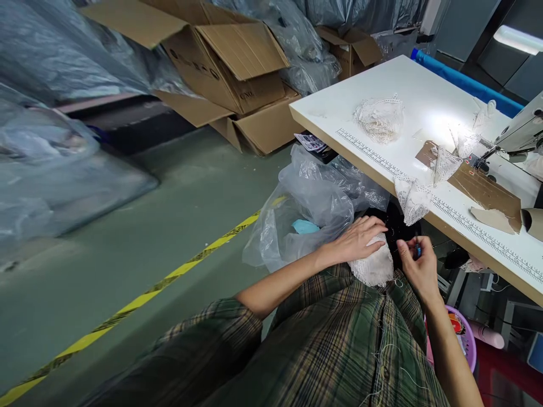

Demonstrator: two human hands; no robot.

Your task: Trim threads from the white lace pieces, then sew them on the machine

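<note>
Head view, right of centre: left hand [361, 240] covers a lace piece [375, 267], pinch unclear; right hand [423, 265] clasps a blue object [418, 250]; upper right, a lace string [414, 199] seems uncut.

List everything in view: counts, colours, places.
sewing table: one, white, right
sewing machine: one, white, right
round lace pile: one, white, tabletop
draped lace pieces: several, white, table edge
open cardboard boxes: at least two, brown, background
plastic bags: several, translucent, left and centre
striped tape: one, yellow-black, floor
long roll: one, blue, behind table
plastic basket: one, purple, lower right
small object: one, blue, right hand
lace bundle: one, white, lap
left hand: one, bare, on bundle
right hand: one, bare, holding object
</note>
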